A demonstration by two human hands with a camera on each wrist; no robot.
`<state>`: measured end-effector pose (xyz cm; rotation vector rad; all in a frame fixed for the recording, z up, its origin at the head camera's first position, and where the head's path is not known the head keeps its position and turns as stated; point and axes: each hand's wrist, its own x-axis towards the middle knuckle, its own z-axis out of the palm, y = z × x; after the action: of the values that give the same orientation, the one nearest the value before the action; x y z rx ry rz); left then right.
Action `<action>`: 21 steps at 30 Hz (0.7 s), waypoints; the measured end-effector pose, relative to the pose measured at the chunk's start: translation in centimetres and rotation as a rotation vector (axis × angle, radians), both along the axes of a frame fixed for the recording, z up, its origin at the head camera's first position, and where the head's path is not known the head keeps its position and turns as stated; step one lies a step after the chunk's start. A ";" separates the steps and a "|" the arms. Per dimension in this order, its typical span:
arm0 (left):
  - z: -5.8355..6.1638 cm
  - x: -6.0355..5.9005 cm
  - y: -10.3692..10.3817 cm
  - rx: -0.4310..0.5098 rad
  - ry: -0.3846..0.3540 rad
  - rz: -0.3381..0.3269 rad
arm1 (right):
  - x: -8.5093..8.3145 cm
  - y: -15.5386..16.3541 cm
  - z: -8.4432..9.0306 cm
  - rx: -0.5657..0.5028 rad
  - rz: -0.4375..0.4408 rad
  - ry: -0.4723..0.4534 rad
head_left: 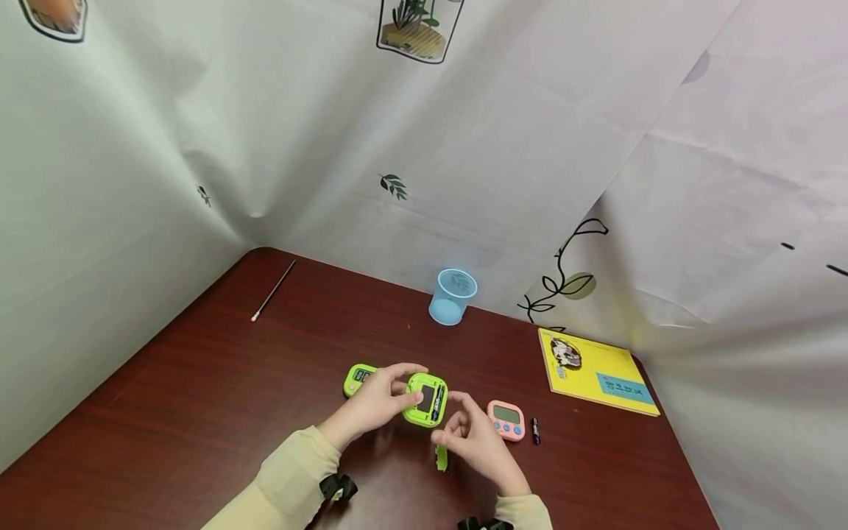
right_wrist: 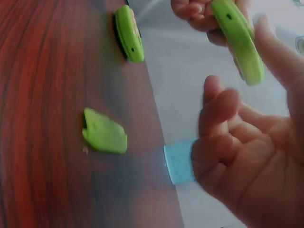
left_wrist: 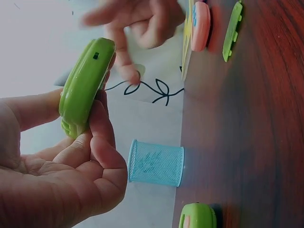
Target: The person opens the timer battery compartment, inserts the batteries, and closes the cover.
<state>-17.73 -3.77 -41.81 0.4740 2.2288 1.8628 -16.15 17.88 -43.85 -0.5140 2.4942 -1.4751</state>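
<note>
My left hand [head_left: 387, 397] grips a green timer [head_left: 426, 401] by its edges, lifted off the table with its back up and an open dark recess showing. In the left wrist view the same timer [left_wrist: 85, 85] stands edge-on between thumb and fingers. My right hand [head_left: 464, 427] hovers just right of it, fingers loosely curled and empty; its palm [right_wrist: 256, 156] shows bare in the right wrist view. A small green cover piece [head_left: 441, 458] lies on the table under the right hand. A second green timer [head_left: 356, 378] lies behind the left hand.
A pink timer [head_left: 506, 420] and a small dark battery [head_left: 535, 430] lie right of my hands. A blue mesh cup [head_left: 453, 296] stands at the back, a yellow book [head_left: 596, 372] at the right, a thin swab stick [head_left: 273, 291] far left. White sheets wall the dark wooden table [head_left: 199, 397].
</note>
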 end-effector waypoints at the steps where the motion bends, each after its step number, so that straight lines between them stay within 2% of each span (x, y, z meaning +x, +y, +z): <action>1: 0.0 0.0 0.0 -0.004 0.001 0.002 | 0.0 0.1 -0.1 0.036 0.018 0.001; 5: -0.1 0.1 -0.1 -0.017 -0.013 0.007 | 0.1 0.4 -0.7 0.187 0.085 0.024; 8: -0.3 0.1 -0.2 -0.020 -0.022 0.007 | 0.2 0.6 -0.9 0.254 0.115 0.026; 14: -0.2 0.0 -0.3 -0.020 -0.019 0.014 | 0.3 0.7 -1.1 0.269 0.121 0.005; 21: -0.2 0.0 -0.5 -0.011 -0.021 0.020 | 0.4 0.6 -1.4 0.294 0.111 0.037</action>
<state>-17.72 -4.27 -41.98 0.4292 2.2374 1.8557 -15.73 18.53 -45.25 -0.6161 2.6015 -1.0435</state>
